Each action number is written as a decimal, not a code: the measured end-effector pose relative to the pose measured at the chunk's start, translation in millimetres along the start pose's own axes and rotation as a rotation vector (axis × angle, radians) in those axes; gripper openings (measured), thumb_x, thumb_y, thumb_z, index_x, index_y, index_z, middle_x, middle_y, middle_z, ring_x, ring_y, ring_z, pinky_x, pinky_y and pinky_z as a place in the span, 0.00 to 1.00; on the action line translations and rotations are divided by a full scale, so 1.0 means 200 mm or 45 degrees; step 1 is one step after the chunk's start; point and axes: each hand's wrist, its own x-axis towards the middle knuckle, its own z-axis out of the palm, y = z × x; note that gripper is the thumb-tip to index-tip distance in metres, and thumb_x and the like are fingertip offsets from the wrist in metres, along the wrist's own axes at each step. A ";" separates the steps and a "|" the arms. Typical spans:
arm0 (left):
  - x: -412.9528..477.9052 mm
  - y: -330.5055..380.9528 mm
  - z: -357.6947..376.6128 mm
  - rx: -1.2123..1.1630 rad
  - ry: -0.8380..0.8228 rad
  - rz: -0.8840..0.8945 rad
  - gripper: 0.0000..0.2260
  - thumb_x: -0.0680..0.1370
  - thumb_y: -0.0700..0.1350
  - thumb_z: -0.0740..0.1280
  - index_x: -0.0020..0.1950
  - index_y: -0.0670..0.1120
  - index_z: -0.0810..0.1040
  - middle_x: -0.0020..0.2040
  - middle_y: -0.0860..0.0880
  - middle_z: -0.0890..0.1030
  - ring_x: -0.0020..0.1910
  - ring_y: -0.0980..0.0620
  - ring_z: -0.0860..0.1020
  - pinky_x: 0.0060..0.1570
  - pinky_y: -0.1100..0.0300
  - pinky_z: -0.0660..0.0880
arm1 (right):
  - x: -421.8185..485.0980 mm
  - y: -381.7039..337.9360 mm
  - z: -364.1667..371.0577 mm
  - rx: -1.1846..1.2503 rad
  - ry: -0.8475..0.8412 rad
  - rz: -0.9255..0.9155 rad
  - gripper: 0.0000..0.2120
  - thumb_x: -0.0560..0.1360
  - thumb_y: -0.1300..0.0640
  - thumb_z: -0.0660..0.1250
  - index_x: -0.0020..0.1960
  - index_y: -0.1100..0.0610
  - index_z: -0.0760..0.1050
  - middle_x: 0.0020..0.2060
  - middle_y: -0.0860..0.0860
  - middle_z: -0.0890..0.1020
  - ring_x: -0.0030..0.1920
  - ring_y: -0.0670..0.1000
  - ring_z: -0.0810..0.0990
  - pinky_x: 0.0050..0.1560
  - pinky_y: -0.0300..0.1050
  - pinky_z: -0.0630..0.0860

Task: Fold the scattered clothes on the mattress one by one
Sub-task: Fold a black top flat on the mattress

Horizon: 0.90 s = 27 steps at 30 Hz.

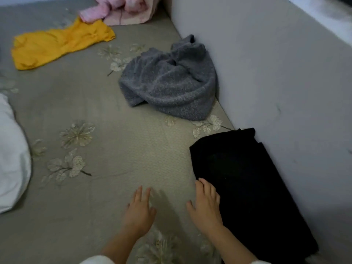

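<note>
Open left hand [140,212] beside open right hand [206,204] touching black garment [247,187] lying along wall [276,82].

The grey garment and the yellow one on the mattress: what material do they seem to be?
Grey garment: probably thick fleece or knit, matte, with a fuzzy speckled nap. Yellow garment: seemingly thin woven cloth, matte, lying flat with fine wrinkles.

Left hand [138,212] and right hand [205,204] reach forward palm-down, fingers straight.

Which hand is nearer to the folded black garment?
Right. The right hand rests on the left edge of the black garment; the left hand is apart from it, over the mattress to its left.
</note>
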 end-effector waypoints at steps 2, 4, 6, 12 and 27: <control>0.14 -0.11 -0.06 -0.048 0.092 -0.026 0.28 0.82 0.50 0.55 0.78 0.49 0.47 0.79 0.45 0.45 0.77 0.45 0.46 0.74 0.48 0.52 | 0.14 -0.03 0.03 -0.085 -0.043 -0.138 0.29 0.79 0.48 0.58 0.75 0.54 0.52 0.74 0.50 0.55 0.73 0.51 0.53 0.73 0.48 0.51; 0.28 -0.21 -0.11 -0.105 0.171 -0.071 0.27 0.82 0.50 0.55 0.78 0.46 0.50 0.79 0.43 0.46 0.77 0.43 0.47 0.75 0.48 0.51 | 0.29 -0.04 0.04 -0.174 -0.059 -0.234 0.29 0.78 0.49 0.58 0.75 0.54 0.53 0.73 0.51 0.56 0.73 0.51 0.53 0.72 0.48 0.51; 0.43 -0.28 -0.13 -0.123 0.249 -0.091 0.27 0.82 0.50 0.54 0.78 0.45 0.50 0.78 0.41 0.46 0.77 0.42 0.46 0.75 0.49 0.49 | 0.48 -0.06 0.03 -0.237 -0.036 -0.287 0.29 0.77 0.50 0.60 0.74 0.56 0.55 0.73 0.52 0.57 0.73 0.52 0.54 0.72 0.48 0.51; 0.82 -0.38 -0.09 -0.145 0.492 -0.117 0.29 0.81 0.59 0.48 0.79 0.48 0.48 0.78 0.43 0.41 0.77 0.46 0.39 0.74 0.50 0.40 | 1.05 -0.10 -0.05 -0.458 0.123 -0.343 0.29 0.75 0.53 0.62 0.73 0.59 0.57 0.72 0.55 0.59 0.71 0.55 0.56 0.70 0.52 0.54; 0.88 -0.41 0.01 -0.061 0.805 -0.098 0.29 0.77 0.59 0.51 0.76 0.48 0.60 0.78 0.44 0.56 0.77 0.48 0.51 0.74 0.52 0.46 | 1.85 -0.22 -0.18 -0.396 0.350 0.151 0.18 0.76 0.52 0.64 0.65 0.50 0.68 0.77 0.59 0.41 0.75 0.67 0.37 0.70 0.72 0.45</control>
